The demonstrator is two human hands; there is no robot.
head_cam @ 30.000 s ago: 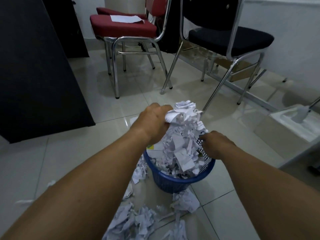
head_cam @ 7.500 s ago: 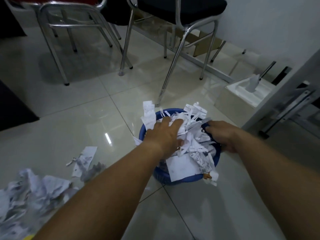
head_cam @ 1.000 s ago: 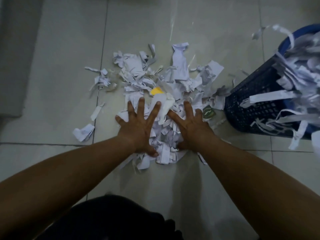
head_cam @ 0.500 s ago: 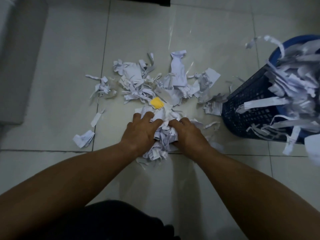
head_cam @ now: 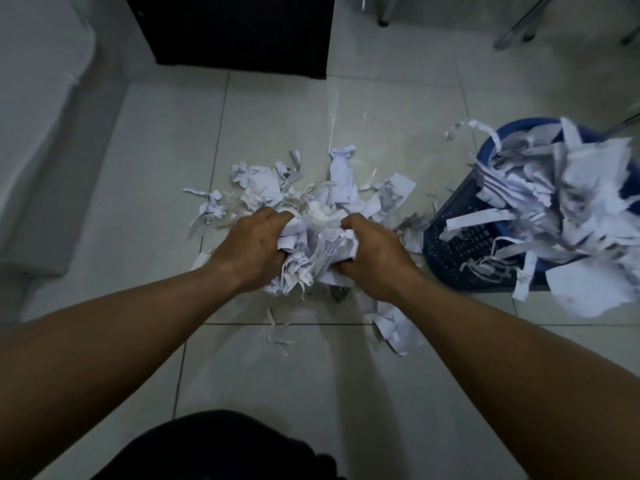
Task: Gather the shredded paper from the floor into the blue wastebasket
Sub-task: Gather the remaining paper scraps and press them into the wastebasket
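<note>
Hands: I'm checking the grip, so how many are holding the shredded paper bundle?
2. The left hand grips the shredded paper bundle on its left side, the right hand on its right; neither is hidden.

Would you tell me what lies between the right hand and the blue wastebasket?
In the head view, a few loose paper scraps lie between the right hand and the blue wastebasket.

Left hand (head_cam: 254, 249), right hand (head_cam: 375, 252) both curled, gripping, arms extended.
</note>
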